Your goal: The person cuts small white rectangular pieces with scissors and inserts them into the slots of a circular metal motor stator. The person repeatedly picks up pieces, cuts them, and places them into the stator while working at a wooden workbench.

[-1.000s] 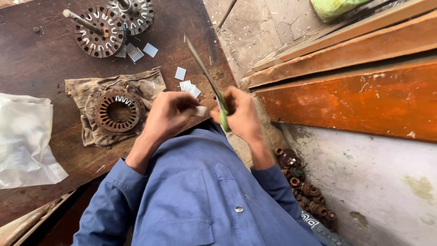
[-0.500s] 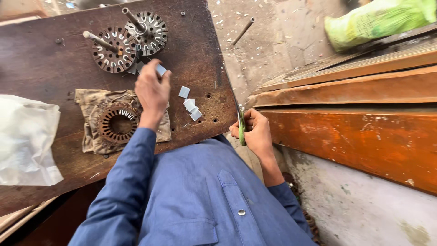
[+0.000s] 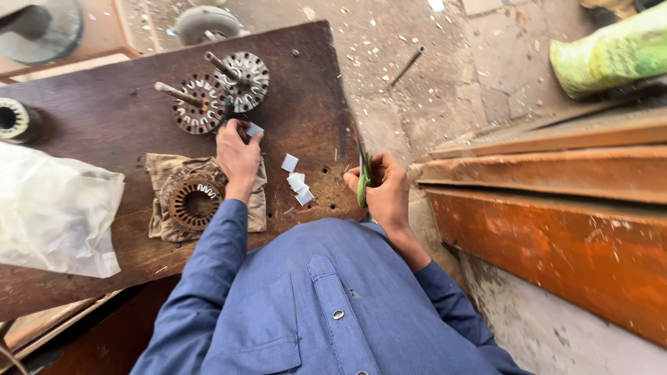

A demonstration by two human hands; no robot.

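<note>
My left hand (image 3: 237, 151) reaches over the dark wooden table (image 3: 90, 118) and pinches a small white paper piece (image 3: 254, 129) beside two slotted metal rotors with shafts (image 3: 221, 90). Just below that hand, a rusty stator core (image 3: 194, 201) lies on a dirty brown cloth (image 3: 161, 173). A few more white paper pieces (image 3: 297, 182) lie on the table to the right. My right hand (image 3: 383, 189) stays at the table's right edge and grips green-handled scissors (image 3: 364, 177), blades pointing away from me.
A crumpled clear plastic bag (image 3: 55, 212) lies at the table's left. Another stator (image 3: 14, 119) sits at the far left. Orange-brown wooden beams (image 3: 556, 208) run along the right. A green sack (image 3: 611, 52) lies at top right. Debris covers the concrete floor (image 3: 451, 62).
My hands were together at the scissors cutting paper. My left hand has since carried a paper piece out toward the rotors, and my right hand has lowered the scissors to the table's edge.
</note>
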